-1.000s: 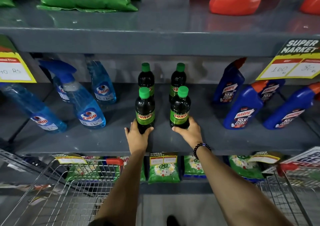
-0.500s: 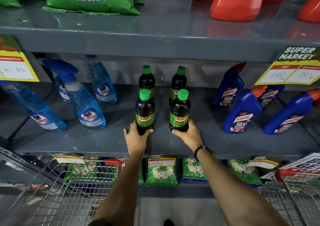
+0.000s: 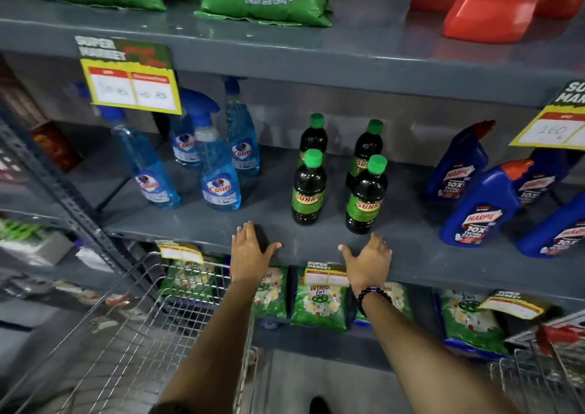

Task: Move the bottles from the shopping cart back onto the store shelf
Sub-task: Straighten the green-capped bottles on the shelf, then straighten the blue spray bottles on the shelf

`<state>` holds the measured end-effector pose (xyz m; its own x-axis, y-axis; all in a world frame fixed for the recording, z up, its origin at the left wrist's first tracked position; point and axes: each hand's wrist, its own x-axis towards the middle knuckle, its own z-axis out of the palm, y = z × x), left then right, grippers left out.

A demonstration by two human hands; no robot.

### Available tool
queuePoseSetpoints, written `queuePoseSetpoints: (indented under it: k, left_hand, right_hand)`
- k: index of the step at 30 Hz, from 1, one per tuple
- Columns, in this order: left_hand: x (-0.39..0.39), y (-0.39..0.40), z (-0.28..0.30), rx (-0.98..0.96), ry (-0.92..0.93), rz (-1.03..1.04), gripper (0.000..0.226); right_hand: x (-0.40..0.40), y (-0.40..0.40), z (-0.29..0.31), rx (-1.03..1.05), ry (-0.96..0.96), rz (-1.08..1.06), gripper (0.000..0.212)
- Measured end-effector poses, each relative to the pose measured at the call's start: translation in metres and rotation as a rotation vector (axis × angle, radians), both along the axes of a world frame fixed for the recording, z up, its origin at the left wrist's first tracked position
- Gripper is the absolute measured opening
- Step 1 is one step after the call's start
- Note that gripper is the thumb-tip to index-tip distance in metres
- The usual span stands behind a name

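Several dark Sunny bottles with green caps stand upright on the grey middle shelf (image 3: 316,242), two in front and two behind. The front left bottle (image 3: 308,188) and front right bottle (image 3: 365,196) stand free. My left hand (image 3: 251,250) is open at the shelf's front edge, below and left of the front left bottle, touching nothing. My right hand (image 3: 368,260), with a bead bracelet on the wrist, is open just below the front right bottle. The wire shopping cart (image 3: 133,328) is at the lower left; I see no bottles in its visible part.
Blue Colin spray bottles (image 3: 218,176) stand left of the Sunny bottles, blue Harpic bottles (image 3: 481,211) to the right. Green detergent bags (image 3: 318,299) fill the shelf below. Yellow price tags (image 3: 134,87) hang from the upper shelf edge. A second cart (image 3: 544,378) sits at the lower right.
Both hands let go of the two front Sunny bottles and drew back to the shelf's front edge. The view swung left and downward.
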<state>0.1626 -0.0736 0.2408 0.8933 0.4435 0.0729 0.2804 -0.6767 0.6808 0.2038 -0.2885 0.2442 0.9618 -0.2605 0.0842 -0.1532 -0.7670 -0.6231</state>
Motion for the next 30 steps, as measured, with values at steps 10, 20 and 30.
queuePoseSetpoints:
  k: [10,20,30]
  left_hand:
    - [-0.023,0.091,0.014,-0.016,-0.047,0.179,0.051]
    - [0.013,0.177,0.017,-0.32,-0.127,0.436,0.09]
    - [0.041,0.21,0.01,-0.318,-0.212,0.496,0.087]
  right_hand:
    - [-0.012,0.134,0.016,0.133,0.126,0.544,0.068]
    - [0.075,0.213,0.024,0.443,0.26,0.596,0.076]
    - [0.091,0.232,0.014,0.469,0.215,0.68,0.028]
